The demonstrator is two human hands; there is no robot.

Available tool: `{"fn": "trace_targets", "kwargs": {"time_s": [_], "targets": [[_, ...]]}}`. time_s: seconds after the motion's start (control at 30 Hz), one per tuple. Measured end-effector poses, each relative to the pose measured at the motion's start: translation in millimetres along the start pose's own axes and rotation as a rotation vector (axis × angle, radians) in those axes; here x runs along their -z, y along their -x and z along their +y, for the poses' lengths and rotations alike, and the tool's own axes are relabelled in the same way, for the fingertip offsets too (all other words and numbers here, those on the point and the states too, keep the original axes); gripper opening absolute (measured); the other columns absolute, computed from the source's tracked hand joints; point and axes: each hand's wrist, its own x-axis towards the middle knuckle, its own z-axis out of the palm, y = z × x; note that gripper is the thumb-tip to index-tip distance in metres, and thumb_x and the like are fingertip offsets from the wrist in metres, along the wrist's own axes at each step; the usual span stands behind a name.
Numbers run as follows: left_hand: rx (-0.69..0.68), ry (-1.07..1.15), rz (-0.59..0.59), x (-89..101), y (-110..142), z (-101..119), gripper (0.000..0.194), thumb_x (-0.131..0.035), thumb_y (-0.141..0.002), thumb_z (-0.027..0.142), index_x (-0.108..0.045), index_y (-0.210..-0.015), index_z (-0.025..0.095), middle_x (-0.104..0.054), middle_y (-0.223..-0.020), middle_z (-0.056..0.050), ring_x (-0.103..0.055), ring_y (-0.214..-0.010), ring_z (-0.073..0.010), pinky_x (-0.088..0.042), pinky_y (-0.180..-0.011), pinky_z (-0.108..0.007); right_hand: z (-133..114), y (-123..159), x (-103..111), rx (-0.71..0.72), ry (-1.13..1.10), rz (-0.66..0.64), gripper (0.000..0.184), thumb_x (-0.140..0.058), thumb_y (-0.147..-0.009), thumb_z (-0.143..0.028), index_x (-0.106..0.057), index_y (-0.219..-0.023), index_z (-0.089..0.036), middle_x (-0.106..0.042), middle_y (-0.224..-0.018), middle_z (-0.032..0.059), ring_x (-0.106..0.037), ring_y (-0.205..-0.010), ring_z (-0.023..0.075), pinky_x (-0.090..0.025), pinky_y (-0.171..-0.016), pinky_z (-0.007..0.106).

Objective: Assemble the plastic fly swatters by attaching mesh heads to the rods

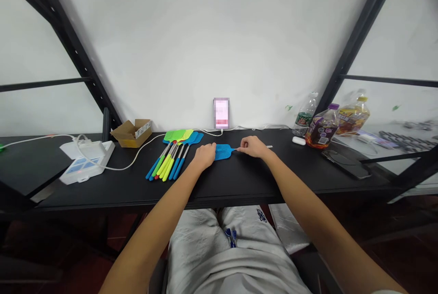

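Note:
A blue fly swatter head (223, 151) lies flat on the black table in front of me. My left hand (205, 155) is closed on the left edge of the head. On the other side, my right hand (251, 146) pinches the thin neck where it leaves the head. Beyond my right hand a short metal rod end (269, 146) shows; my hand hides what lies between. To the left sits a pile of fly swatters (176, 152) in blue, green and yellow, with a bit of red, their handles toward me.
A phone (221, 113) with a lit screen leans on the wall, its cable behind the pile. An open carton (132, 134) and a white box (88, 161) stand left. At right are drink bottles (321, 127), a white case (299, 140) and a dark phone (345, 164).

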Motion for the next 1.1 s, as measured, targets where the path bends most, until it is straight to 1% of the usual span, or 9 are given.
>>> {"fn": "trace_targets", "kwargs": {"time_s": [0.23, 0.4, 0.6, 0.83, 0.97, 1.1], "targets": [[0.004, 0.002, 0.007, -2.2, -0.9, -2.0, 0.023, -0.043, -0.093, 0.023, -0.053, -0.114, 0.017, -0.065, -0.112, -0.015, -0.064, -0.102, -0.0310, -0.051, -0.083, -0.042, -8.6, 3.0, 3.1, 0.011, 0.069, 0.033, 0.023, -0.069, -0.078, -0.041, -0.065, -0.070, -0.020, -0.068, -0.075, 0.0017, -0.057, -0.067, 0.0131, -0.033, -0.055, 0.023], [0.007, 0.014, -0.001, -3.6, -2.6, -3.3, 0.023, -0.042, -0.093, 0.023, -0.052, -0.113, 0.017, -0.065, -0.112, -0.016, -0.064, -0.103, -0.0303, -0.051, -0.084, -0.042, -12.0, 4.1, 2.8, -0.008, 0.092, 0.046, 0.023, -0.070, -0.077, -0.042, -0.064, -0.071, -0.021, -0.068, -0.078, 0.0015, -0.057, -0.068, 0.0132, -0.030, -0.054, 0.023], [0.005, 0.020, 0.006, -5.5, -4.2, -5.0, 0.023, -0.043, -0.092, 0.022, -0.052, -0.112, 0.017, -0.065, -0.112, -0.016, -0.064, -0.103, -0.0305, -0.051, -0.085, -0.042, -14.6, 4.9, 1.0, 0.014, 0.100, 0.075, 0.020, -0.072, -0.077, -0.038, -0.063, -0.071, -0.022, -0.068, -0.082, 0.0009, -0.057, -0.073, 0.0139, -0.029, -0.056, 0.024], [0.009, 0.041, 0.004, -5.4, -4.2, -4.3, 0.021, -0.044, -0.092, 0.023, -0.053, -0.111, 0.017, -0.065, -0.113, -0.016, -0.064, -0.104, -0.0308, -0.050, -0.086, -0.042, -24.6, 5.9, -2.6, 0.051, 0.097, 0.056, 0.018, -0.073, -0.077, -0.033, -0.061, -0.072, -0.021, -0.066, -0.080, 0.0005, -0.055, -0.073, 0.0137, -0.030, -0.058, 0.023], [0.010, 0.046, 0.003, -4.5, -3.6, -3.2, 0.021, -0.044, -0.092, 0.023, -0.053, -0.111, 0.017, -0.065, -0.113, -0.016, -0.064, -0.105, -0.0314, -0.049, -0.086, -0.044, -20.9, 3.7, -6.7, 0.054, 0.028, 0.021, 0.017, -0.072, -0.078, -0.031, -0.061, -0.071, -0.020, -0.064, -0.075, 0.0003, -0.054, -0.068, 0.0121, -0.031, -0.058, 0.022], [0.005, 0.042, 0.008, -3.2, -2.8, -2.7, 0.021, -0.045, -0.092, 0.023, -0.052, -0.111, 0.017, -0.065, -0.113, -0.016, -0.064, -0.104, -0.0312, -0.050, -0.086, -0.043, -16.4, 1.3, -11.0, 0.088, -0.018, 0.037, 0.017, -0.073, -0.077, -0.028, -0.060, -0.070, -0.019, -0.063, -0.072, -0.0007, -0.053, -0.066, 0.0111, -0.034, -0.059, 0.021]]}}
